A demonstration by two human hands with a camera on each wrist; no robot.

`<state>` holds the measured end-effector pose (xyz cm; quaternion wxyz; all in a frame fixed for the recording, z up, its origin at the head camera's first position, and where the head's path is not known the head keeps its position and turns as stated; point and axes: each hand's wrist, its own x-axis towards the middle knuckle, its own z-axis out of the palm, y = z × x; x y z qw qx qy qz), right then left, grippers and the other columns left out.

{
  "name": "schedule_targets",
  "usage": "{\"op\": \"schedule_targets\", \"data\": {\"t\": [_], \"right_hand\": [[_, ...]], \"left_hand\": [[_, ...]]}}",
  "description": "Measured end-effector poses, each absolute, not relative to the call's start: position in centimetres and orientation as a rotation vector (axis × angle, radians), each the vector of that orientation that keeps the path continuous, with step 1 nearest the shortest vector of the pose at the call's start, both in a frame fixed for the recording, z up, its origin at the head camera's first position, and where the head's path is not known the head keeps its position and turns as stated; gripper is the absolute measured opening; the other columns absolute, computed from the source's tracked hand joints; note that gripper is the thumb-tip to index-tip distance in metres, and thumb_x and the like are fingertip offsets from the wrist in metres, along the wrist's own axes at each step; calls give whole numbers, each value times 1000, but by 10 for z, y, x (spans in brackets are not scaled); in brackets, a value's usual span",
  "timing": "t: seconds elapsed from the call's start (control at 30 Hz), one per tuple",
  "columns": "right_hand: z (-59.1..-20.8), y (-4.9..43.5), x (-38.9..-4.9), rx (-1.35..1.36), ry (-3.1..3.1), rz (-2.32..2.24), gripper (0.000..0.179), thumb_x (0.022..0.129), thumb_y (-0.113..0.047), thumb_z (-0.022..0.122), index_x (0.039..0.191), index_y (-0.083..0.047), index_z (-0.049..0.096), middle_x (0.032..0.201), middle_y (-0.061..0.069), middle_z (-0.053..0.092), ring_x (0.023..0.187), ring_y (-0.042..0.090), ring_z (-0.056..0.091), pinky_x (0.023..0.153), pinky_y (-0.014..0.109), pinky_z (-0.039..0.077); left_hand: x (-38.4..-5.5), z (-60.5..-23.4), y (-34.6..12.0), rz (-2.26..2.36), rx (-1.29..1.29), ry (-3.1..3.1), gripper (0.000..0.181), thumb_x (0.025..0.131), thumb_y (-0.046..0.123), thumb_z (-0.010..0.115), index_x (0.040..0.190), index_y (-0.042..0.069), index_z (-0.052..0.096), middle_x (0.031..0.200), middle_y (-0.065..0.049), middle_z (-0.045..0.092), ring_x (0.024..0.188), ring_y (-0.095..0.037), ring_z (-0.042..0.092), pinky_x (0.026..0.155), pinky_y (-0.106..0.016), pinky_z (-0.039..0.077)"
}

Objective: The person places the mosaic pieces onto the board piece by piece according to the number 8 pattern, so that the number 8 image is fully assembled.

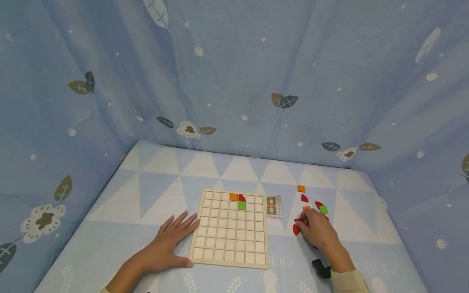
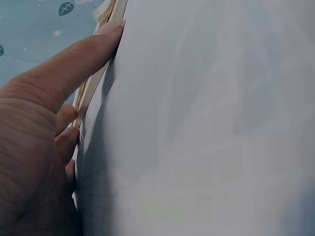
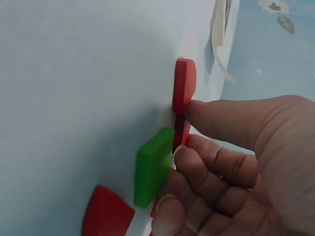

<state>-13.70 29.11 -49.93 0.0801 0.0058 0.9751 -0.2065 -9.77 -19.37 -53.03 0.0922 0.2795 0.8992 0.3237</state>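
Red piece (image 3: 183,86) against the right grip (image 1: 318,228)

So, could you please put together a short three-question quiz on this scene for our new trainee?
1. Multiple choice: in the head view, which piece sits directly below the red quarter-circle on the wooden grid board? A) a blue square; B) a green square; C) an orange square.
2. True or false: the left hand touches the edge of the wooden grid board.
3. Short answer: which hand is among the loose red pieces?

Key:
1. B, a green square.
2. True.
3. The right hand.
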Motion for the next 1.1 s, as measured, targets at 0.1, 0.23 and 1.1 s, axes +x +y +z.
{"op": "schedule_targets", "data": {"t": [0.1, 0.23, 1.1], "right_hand": [[-499, 291, -137, 40, 2895, -673, 23, 92, -19, 81, 100, -4, 65, 75, 3, 50, 67, 18, 49, 57, 32, 44], [-499, 290, -135, 31, 2874, -727, 18, 93, -17, 80, 93, -8, 64, 71, 2, 50, 65, 18, 49, 56, 32, 43], [-488, 276, -129, 126, 2793, -1070, 15, 96, -7, 68, 109, -2, 63, 83, 1, 73, 69, 16, 64, 59, 28, 51]], "left_hand": [[-98, -530, -194, 967, 823, 2659, 109, 79, 69, 78, 166, 19, 33, 172, -2, 25, 159, -40, 9, 122, -50, -5], [-99, -532, -194, 960, 825, 2661, 110, 78, 69, 78, 166, 20, 34, 172, -1, 25, 159, -39, 10, 122, -44, -9], [-99, -534, -195, 932, 816, 2679, 113, 75, 69, 81, 166, 22, 33, 173, 1, 24, 160, -36, 10, 119, -27, -16]]}}
